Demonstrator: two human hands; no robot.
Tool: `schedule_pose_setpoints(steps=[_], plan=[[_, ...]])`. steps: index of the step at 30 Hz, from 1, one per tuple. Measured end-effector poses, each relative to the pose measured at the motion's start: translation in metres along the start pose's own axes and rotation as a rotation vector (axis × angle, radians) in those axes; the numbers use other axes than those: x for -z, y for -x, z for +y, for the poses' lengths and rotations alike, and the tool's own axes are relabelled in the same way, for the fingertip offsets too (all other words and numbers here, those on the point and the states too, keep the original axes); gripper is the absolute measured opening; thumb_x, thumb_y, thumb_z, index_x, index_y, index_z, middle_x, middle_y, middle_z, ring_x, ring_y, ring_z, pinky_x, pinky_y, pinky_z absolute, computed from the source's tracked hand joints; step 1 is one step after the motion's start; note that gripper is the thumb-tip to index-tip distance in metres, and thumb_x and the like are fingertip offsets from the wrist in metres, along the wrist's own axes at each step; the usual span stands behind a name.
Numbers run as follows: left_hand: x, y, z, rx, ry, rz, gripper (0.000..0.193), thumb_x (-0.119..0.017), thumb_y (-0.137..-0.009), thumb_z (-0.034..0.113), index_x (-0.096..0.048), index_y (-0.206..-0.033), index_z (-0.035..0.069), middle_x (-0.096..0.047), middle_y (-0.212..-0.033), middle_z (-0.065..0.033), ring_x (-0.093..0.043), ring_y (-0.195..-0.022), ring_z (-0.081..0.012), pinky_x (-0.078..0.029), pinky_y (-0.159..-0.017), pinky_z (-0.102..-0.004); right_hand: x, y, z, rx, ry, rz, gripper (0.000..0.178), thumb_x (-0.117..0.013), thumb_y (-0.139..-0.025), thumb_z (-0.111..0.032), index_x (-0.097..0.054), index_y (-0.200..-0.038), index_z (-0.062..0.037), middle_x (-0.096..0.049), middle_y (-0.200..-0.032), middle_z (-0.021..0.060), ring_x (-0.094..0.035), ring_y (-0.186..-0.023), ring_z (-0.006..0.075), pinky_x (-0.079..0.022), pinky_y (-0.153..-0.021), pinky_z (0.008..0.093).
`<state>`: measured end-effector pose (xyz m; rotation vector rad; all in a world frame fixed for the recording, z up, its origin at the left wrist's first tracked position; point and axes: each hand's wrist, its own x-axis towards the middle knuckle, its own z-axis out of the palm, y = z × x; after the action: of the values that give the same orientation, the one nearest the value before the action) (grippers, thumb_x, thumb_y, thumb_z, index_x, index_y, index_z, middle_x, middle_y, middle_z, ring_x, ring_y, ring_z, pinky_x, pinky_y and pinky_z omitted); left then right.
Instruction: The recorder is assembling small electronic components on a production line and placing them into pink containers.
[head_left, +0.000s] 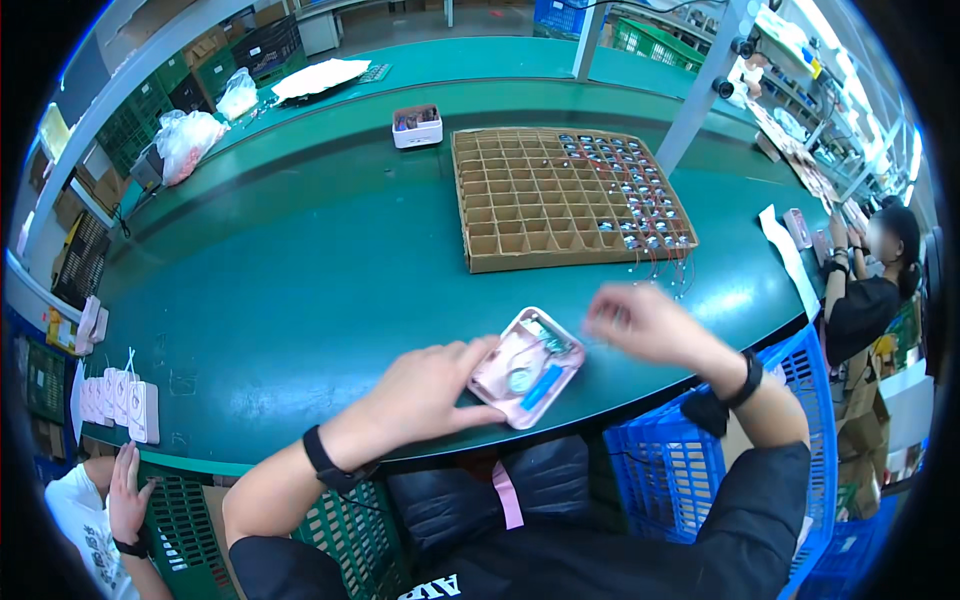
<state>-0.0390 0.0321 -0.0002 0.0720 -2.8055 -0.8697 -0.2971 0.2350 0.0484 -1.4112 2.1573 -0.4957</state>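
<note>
Near the front edge of the green work surface, my left hand (420,392) is closed on the left side of a pale pink plastic housing (482,377), thumb along its near edge. The open housing is tilted and shows a small green circuit board (546,338), a round pale-green part (520,380) and a blue block (542,387) inside. Just right of it hovers my right hand (640,322), apart from the housing. Its fingers are curled and smeared by motion, so whether they hold anything is unclear.
Beyond my hands lies a cardboard divider tray (520,266), with small wired parts in its right-hand cells. A small white box (418,134) stands behind it. Finished-looking white housings (145,412) line up at left. Blue crate (665,465) stands by my right arm. Co-workers sit on both sides.
</note>
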Motion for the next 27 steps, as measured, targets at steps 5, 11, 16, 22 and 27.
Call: schedule_pose_setpoints(steps=[5, 11, 16, 22, 27], plan=[[-0.011, -0.002, -0.002, -0.066, -0.331, -0.216, 0.052, -0.078, -0.09, 0.045, -0.065, -0.128, 0.011, -0.066, -0.098, -0.0121, -0.067, -0.091, -0.0309, -0.054, -0.077, -0.0448, 0.056, -0.097, 0.079, 0.381, 0.458, 0.492, 0.027, -0.074, -0.092, -0.023, -0.067, -0.109, -0.0026, -0.072, -0.094, 0.0208, -0.07, -0.092, 0.0366, -0.056, -0.08, 0.0455], [0.012, -0.006, -0.039, -0.157, -0.377, 0.176, 0.045, -0.078, -0.091, 0.037, -0.067, -0.124, 0.009, -0.065, -0.1, -0.011, -0.064, -0.095, -0.0315, -0.053, -0.083, -0.0437, 0.051, -0.119, 0.116, -0.137, 0.642, 0.304, 0.033, -0.082, -0.084, -0.017, -0.066, -0.109, -0.0022, -0.073, -0.097, 0.0202, -0.072, -0.095, 0.0353, -0.056, -0.079, 0.0451], [0.018, -0.007, -0.067, -0.037, -0.29, 0.194, 0.04, -0.077, -0.091, 0.032, -0.068, -0.122, 0.007, -0.065, -0.103, -0.0111, -0.063, -0.098, -0.0312, -0.052, -0.086, -0.0434, 0.078, -0.128, 0.106, -0.144, 0.48, 0.078, 0.034, -0.083, -0.08, -0.006, -0.064, -0.108, -0.0013, -0.074, -0.094, 0.0148, -0.073, -0.086, 0.023, -0.056, -0.074, 0.0353], [0.025, -0.01, -0.069, -0.078, -0.182, 0.23, 0.039, -0.077, -0.091, 0.027, -0.068, -0.122, 0.005, -0.065, -0.108, -0.0126, -0.065, -0.097, -0.0307, -0.053, -0.085, -0.0412, 0.091, -0.124, 0.073, 0.082, -0.136, 0.203, 0.019, -0.075, -0.085, 0.0, -0.062, -0.099, -0.0011, -0.071, -0.085, 0.0057, -0.07, -0.078, 0.0125, -0.055, -0.069, 0.0291], [0.031, -0.012, -0.034, -0.167, 0.099, 0.431, 0.04, -0.082, -0.088, 0.02, -0.067, -0.121, 0.003, -0.066, -0.107, -0.012, -0.067, -0.096, -0.0262, -0.056, -0.083, -0.0365, 0.041, -0.078, -0.023, 0.257, -0.73, 0.188, 0.014, -0.065, -0.093, -0.002, -0.052, -0.096, -0.0078, -0.063, -0.083, 0.0032, -0.066, -0.078, 0.0122, -0.053, -0.069, 0.0255]])
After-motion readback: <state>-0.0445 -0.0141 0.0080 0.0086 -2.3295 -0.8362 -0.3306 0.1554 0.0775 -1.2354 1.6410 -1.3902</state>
